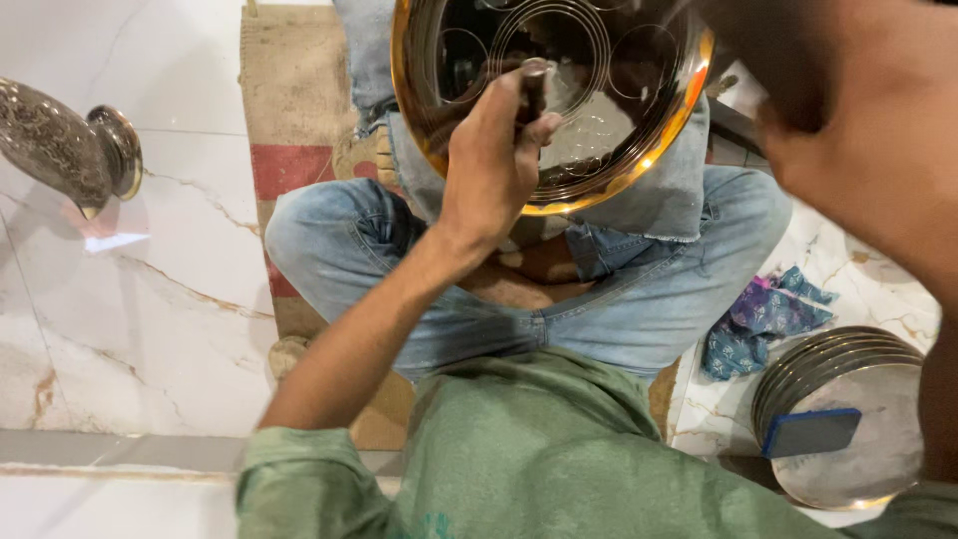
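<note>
**Tool tip on a brass plate held over the lap**

The left hand (pixel 496 160) is closed in a fist around a short dark tool (pixel 534 85), knuckles toward the camera, with the tool's upper end showing above the thumb. The tool stands against the inner face of a round brass plate (pixel 639 150), which sits far in the scene, above the folded knees in blue jeans (pixel 639 309). The right hand (pixel 768 75) is at the plate's right rim, large and blurred close to the camera; whether it grips the rim or only steadies it cannot be told.

The plate is tilted, its hollow face turned toward the person and its lower rim resting on the lap. Being round it has no long axis of its own; concentric rings and smaller circles are scribed on its face. The tool's long axis runs near to far, roughly upright in the picture, its working end hidden behind the fist.

As a judgement: the polished surface looks slick, so a tool tip pressed at a slant could skid and scratch across the scribed circles. The plate rests only on denim and one hand, so a hard push might rock it or let it slide off the knees.

On the marble floor (pixel 150 299) to the right lies a stack of steel plates (pixel 848 429) with a blue block (pixel 810 431) on top, a crumpled patterned cloth (pixel 763 319) just beside it. A metal vessel (pixel 70 150) lies on its side far left.
</note>
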